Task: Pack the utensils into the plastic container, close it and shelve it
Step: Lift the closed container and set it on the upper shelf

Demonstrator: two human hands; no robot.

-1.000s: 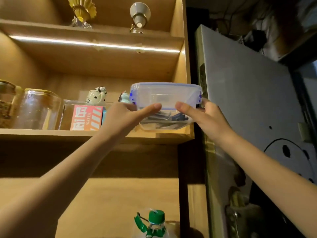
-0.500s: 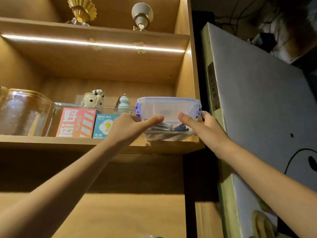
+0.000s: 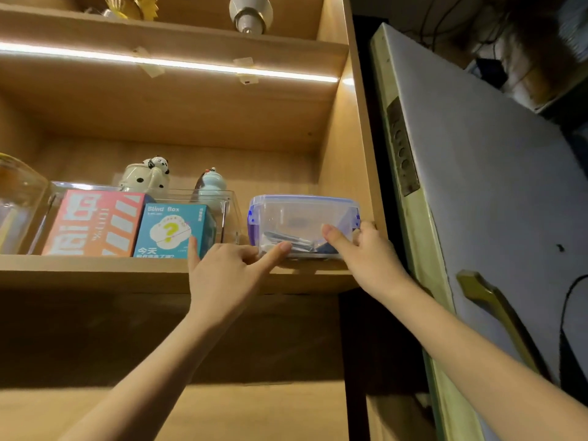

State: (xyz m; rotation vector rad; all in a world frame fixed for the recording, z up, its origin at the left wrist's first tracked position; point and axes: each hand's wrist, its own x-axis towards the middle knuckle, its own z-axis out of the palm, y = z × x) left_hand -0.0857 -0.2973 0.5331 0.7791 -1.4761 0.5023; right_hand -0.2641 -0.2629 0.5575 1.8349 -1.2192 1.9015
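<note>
The clear plastic container (image 3: pixel 302 214) with a blue-rimmed lid and blue clips stands on the wooden shelf (image 3: pixel 127 273), at its right end next to the cabinet side wall. Its lid is on, and dark utensils (image 3: pixel 286 241) lie inside at the bottom. My left hand (image 3: pixel 222 272) holds its lower left corner. The thumb lies along the front wall and the index finger sticks up free. My right hand (image 3: pixel 366 253) grips the right end, thumb on the front and fingers curled round the side by the clip.
Left of the container stands a clear bin (image 3: pixel 229 202) holding a teal Blind Box carton (image 3: pixel 171 230) and a red-orange carton (image 3: pixel 95 221). Two small ceramic figures (image 3: pixel 149 175) sit behind, and a glass jar (image 3: pixel 19 198) is at far left. A grey door (image 3: pixel 477 186) stands to the right.
The container has gone from held just above the shelf edge to resting on the shelf, pushed further in. My left index finger has lifted off it. My view has risen.
</note>
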